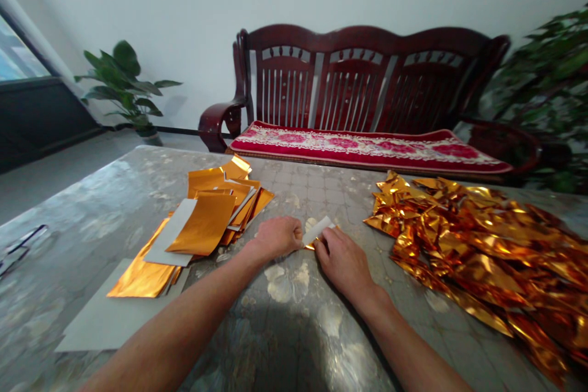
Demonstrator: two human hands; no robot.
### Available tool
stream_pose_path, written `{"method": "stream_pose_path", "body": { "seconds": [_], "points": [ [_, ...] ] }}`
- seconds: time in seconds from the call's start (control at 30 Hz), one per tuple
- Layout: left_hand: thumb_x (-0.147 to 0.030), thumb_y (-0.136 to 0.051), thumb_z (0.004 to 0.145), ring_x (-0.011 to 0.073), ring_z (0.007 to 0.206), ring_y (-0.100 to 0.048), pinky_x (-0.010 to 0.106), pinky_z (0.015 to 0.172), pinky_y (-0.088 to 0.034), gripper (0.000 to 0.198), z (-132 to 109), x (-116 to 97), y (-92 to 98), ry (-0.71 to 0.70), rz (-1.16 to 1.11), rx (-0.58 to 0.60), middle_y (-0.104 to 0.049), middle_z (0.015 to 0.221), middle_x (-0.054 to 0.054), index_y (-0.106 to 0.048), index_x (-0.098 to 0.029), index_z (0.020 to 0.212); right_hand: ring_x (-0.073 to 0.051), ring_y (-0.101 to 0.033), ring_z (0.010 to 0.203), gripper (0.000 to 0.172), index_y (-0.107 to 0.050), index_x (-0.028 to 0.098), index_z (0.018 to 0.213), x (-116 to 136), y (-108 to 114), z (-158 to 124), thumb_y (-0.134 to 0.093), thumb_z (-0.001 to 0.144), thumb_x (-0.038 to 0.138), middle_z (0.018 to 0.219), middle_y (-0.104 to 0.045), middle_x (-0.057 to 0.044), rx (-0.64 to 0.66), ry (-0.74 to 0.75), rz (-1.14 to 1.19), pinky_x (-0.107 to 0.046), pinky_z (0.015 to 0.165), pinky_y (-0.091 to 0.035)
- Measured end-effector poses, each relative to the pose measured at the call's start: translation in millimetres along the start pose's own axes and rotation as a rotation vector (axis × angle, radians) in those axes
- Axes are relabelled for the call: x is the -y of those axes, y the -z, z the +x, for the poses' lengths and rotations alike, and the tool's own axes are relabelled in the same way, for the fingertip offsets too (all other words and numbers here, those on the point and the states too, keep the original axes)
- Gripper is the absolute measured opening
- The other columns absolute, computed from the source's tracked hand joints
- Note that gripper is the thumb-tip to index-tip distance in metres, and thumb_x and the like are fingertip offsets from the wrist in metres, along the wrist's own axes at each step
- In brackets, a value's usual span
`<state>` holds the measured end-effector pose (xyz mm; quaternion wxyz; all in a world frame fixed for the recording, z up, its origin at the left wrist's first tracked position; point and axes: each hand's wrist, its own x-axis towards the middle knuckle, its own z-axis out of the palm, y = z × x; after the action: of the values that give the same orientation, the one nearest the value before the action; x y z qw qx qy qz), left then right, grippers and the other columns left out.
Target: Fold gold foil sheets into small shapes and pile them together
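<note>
Between my two hands, at the middle of the table, is a small piece of gold foil paper (316, 231) with its pale grey back showing and a gold edge below. My left hand (281, 236) has its fingers curled together at the left end of the paper. My right hand (343, 257) bends its fingers over the right end and presses it near the tabletop. The fingertips of both hands are partly hidden. To the left lies a loose stack of flat gold foil paper sheets (204, 223), some turned grey side up.
A large heap of folded, shiny gold foil pieces (473, 251) covers the right side of the patterned table (294, 331). Eyeglasses (22, 248) lie at the left edge. Behind the table stand a dark red wooden bench (358, 86) and a potted plant (124, 86).
</note>
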<state>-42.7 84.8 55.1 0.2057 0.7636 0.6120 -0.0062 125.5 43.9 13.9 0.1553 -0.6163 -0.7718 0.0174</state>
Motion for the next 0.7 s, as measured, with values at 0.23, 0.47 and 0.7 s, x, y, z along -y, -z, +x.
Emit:
{"method": "stream_pose_path", "body": {
  "seconds": [0.23, 0.47, 0.7],
  "points": [
    [-0.032, -0.063, 0.072, 0.018, 0.077, -0.064, 0.025, 0.065, -0.042, 0.012, 1.3, 0.8, -1.3, -0.003, -0.001, 0.003, -0.073, 0.085, 0.0, -0.069, -0.026, 0.08, -0.017, -0.058, 0.084, 0.01, -0.053, 0.022, 0.083, -0.3, -0.2, -1.0, -0.053, 0.092, 0.025, 0.092, -0.065, -0.003, 0.012, -0.007, -0.02, -0.028, 0.066, -0.031],
    [-0.031, -0.062, 0.073, 0.0184, 0.077, -0.064, 0.025, 0.065, -0.041, 0.011, 1.1, 1.5, -2.6, -0.008, 0.0, -0.001, -0.073, 0.085, 0.001, -0.069, -0.026, 0.08, -0.017, -0.06, 0.083, 0.007, -0.051, 0.022, 0.088, -0.2, 1.3, -0.9, -0.053, 0.093, 0.028, 0.09, -0.066, -0.001, 0.026, -0.046, 0.007, -0.028, 0.062, -0.029],
    [-0.03, -0.057, 0.079, 0.0192, 0.079, -0.064, 0.026, 0.065, -0.04, 0.012, -3.4, -0.3, -5.0, -0.006, 0.007, -0.02, -0.073, 0.085, 0.002, -0.067, -0.025, 0.081, -0.018, -0.062, 0.087, 0.007, -0.051, 0.023, 0.09, 0.8, 4.1, -0.9, -0.053, 0.093, 0.028, 0.095, -0.067, -0.002, 0.052, -0.059, 0.011, -0.028, 0.062, -0.029]
  ]
}}
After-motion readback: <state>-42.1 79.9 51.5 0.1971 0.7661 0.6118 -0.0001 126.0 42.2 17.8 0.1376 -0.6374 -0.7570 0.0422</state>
